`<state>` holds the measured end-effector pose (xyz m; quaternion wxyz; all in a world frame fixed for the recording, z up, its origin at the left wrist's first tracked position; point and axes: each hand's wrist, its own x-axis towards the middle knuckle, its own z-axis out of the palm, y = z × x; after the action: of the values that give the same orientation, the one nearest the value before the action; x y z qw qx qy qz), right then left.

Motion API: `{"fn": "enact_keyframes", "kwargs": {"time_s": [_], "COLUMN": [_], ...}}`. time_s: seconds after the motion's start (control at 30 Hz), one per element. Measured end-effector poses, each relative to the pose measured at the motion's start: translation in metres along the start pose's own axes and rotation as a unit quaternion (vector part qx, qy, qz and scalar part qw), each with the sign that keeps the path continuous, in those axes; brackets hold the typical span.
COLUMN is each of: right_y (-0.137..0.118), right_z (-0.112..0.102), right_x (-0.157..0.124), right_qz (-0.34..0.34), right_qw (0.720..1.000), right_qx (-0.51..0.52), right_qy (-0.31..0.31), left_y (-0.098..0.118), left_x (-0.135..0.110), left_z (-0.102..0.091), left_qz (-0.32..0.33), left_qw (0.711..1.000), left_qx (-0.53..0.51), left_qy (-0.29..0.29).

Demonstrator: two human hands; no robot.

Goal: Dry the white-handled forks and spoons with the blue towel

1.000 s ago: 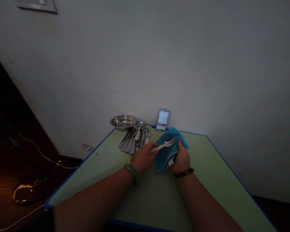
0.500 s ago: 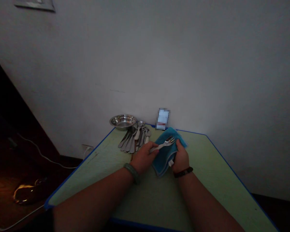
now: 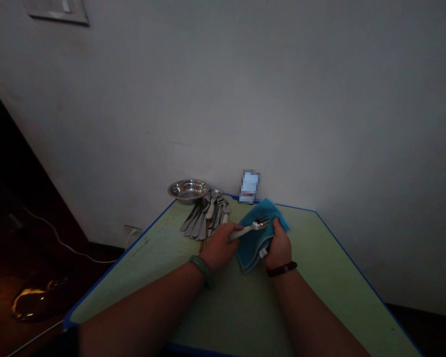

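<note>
My left hand (image 3: 221, 245) is closed round the pale handle of a fork (image 3: 258, 225), its metal tines pointing to the right. Behind and beneath the fork spreads a blue cloth (image 3: 256, 243) with a light edge and a small white tag. My right hand (image 3: 279, 245) grips the cloth at its right side, thumb on top near the tines. Just left of the cloth, a pile of cutlery (image 3: 200, 223) lies fanned out on the table, with metal handles and some pale-handled pieces.
A shiny metal bowl (image 3: 189, 191) stands at the table's back left corner. A phone-like device (image 3: 249, 187), blurred out, leans against the wall. The light green table (image 3: 330, 277) has a blue edge and meets the wall at the back. A white cable (image 3: 74, 250) runs at the left.
The head view has tilted up slightly, so the table sits a little lower. Both hands keep their holds on fork and cloth; the fork has barely shifted.
</note>
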<state>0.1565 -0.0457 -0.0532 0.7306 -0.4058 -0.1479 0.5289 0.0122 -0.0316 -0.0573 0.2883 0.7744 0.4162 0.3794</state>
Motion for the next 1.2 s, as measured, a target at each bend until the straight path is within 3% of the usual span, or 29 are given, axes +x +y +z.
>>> {"fn": "enact_keyframes", "kwargs": {"time_s": [0.37,0.53,0.7,1.03,1.2], "right_y": [-0.004,-0.007,-0.007,-0.005,-0.005], "right_z": [0.004,0.006,0.006,0.005,0.004], "right_x": [-0.004,-0.005,-0.006,-0.006,-0.005], "right_qz": [0.021,0.044,0.056,0.080,0.075], "right_qw": [0.999,0.996,0.994,0.992,0.992], "right_qx": [0.026,0.069,0.074,0.050,0.060], "right_qy": [-0.005,-0.035,-0.054,-0.088,-0.083], "left_y": [-0.004,0.004,0.007,0.007,0.007], "left_x": [0.002,0.002,0.003,0.004,0.004], "left_z": [0.001,-0.002,-0.003,-0.004,-0.005], "left_qz": [0.023,-0.028,-0.091,-0.162,-0.143], "left_qw": [1.000,0.999,0.987,0.979,0.986], "left_qx": [0.013,-0.017,-0.101,-0.082,-0.041], "left_qy": [0.008,-0.017,-0.083,-0.090,-0.072]}}
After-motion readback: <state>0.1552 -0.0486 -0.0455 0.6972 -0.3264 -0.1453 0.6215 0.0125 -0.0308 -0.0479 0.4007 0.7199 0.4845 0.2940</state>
